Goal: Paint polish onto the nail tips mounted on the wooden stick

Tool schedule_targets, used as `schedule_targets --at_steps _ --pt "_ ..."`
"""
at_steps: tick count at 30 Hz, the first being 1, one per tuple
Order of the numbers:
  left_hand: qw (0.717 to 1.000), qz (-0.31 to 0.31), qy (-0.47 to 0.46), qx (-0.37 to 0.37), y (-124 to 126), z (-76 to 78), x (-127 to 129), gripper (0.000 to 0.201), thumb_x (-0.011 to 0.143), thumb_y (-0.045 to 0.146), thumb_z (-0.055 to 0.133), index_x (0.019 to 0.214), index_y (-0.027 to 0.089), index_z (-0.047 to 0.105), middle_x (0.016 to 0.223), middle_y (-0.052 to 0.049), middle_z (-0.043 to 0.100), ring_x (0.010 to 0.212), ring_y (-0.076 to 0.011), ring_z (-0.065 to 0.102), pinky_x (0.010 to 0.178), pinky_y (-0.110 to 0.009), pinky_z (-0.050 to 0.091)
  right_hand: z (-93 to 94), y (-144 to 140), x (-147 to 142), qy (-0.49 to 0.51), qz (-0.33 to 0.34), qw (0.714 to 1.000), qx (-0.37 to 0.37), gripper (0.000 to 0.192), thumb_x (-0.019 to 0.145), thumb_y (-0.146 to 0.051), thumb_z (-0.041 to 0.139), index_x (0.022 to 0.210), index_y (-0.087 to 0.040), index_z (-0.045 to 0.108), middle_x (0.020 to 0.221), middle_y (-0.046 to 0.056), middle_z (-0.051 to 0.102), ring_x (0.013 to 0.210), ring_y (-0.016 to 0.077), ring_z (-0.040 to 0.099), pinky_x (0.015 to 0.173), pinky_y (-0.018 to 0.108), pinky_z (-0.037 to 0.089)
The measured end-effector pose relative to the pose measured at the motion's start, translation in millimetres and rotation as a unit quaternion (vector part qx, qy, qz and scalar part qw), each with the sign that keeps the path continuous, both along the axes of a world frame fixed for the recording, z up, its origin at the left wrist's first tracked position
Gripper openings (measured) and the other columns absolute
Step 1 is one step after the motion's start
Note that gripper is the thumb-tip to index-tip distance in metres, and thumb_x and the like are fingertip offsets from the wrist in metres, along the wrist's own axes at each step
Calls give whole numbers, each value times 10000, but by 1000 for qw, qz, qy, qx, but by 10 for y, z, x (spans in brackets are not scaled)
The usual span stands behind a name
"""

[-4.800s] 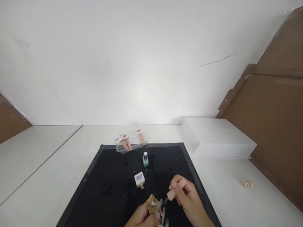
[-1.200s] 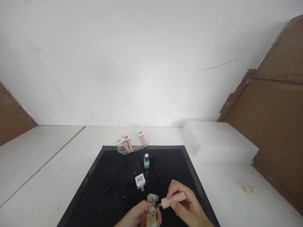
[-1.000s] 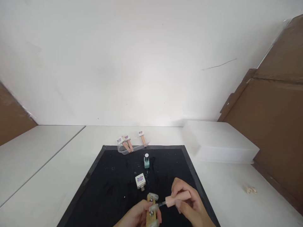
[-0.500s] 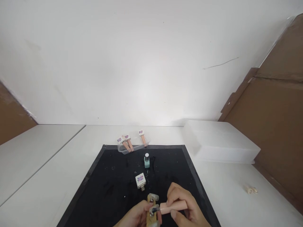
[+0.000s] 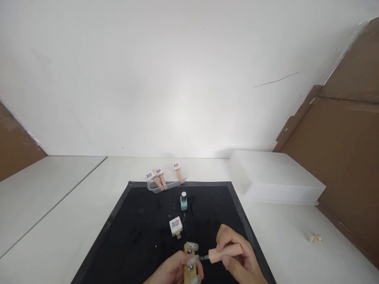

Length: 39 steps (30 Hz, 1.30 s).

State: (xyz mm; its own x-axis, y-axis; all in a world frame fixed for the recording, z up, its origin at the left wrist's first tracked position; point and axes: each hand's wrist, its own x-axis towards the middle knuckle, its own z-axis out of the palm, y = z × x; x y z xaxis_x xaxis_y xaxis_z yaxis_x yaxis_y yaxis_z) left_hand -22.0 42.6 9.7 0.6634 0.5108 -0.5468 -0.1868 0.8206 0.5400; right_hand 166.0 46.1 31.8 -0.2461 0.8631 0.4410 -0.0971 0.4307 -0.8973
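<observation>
My left hand (image 5: 174, 267) is closed around a yellowish nail-tip holder (image 5: 187, 272) at the bottom centre. Clear false nail tips (image 5: 193, 260) stick out from it on small metal mounts. Between the thumb and fingers of my right hand (image 5: 238, 258) is a nail polish brush (image 5: 226, 253) with a long pink cap handle. Its dark bristle end points left, at the edge of the middle tip; whether they touch I cannot tell. Farther up on the black mat lies a white nail polish bottle (image 5: 175, 225), capless, its neck towards me.
A mint-green polish bottle (image 5: 184, 202) with a silver-white cap stands on the black mat (image 5: 136, 228). Behind it, a clear tray (image 5: 170, 186) holds 3 pink-capped bottles. A white box (image 5: 278, 177) sits at right, with small beige rings (image 5: 313, 238) nearer me.
My right hand has drawn the brush right and slightly up, so its bristles have moved off the middle of the nail tip to its edge. The left hand has hardly moved.
</observation>
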Motion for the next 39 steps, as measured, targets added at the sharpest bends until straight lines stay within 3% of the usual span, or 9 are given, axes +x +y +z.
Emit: schedule_targets --at_steps 7,14,23,28,32,39 --pt "1000 6 -9 -4 -10 -34 35 345 743 479 506 613 167 573 345 102 267 325 -60 109 356 -227 98 39 -43 -93 -7 56 998 7 94 840 -334 558 850 -248 595 710 6 493 611 154 463 559 261 333" --pt "1000 12 -14 -14 1 -94 23 314 745 448 507 658 160 597 345 103 276 332 -65 104 365 -220 106 44 -32 -77 -56 -7 998 15 114 756 -124 523 787 -225 565 689 -3 497 604 154 459 554 256 326" --pt "999 18 -32 -22 11 -54 21 265 714 430 538 681 170 578 342 105 292 322 -53 93 363 -216 40 47 7 -12 -78 -72 994 -22 136 810 -181 488 678 -201 511 671 -6 464 603 155 455 561 259 324" --pt "999 14 -32 -19 0 -77 14 294 726 462 539 691 172 575 364 105 297 331 -50 90 362 -216 76 27 -10 8 -27 -18 999 -36 139 828 -314 524 742 -208 554 679 -2 473 596 157 452 554 262 321" --pt "999 3 -31 -14 0 -108 4 308 723 482 551 649 183 552 370 102 297 327 -51 112 361 -220 95 67 -50 -27 -41 16 998 -34 103 819 -290 545 787 -202 586 701 13 505 620 165 479 575 272 344" --pt "999 7 -37 -5 22 -24 36 308 654 463 595 699 160 573 361 99 340 331 -49 114 360 -224 16 110 -1 -56 -110 -69 989 -72 133 794 -212 544 663 -185 541 632 -12 484 589 148 469 565 257 347"
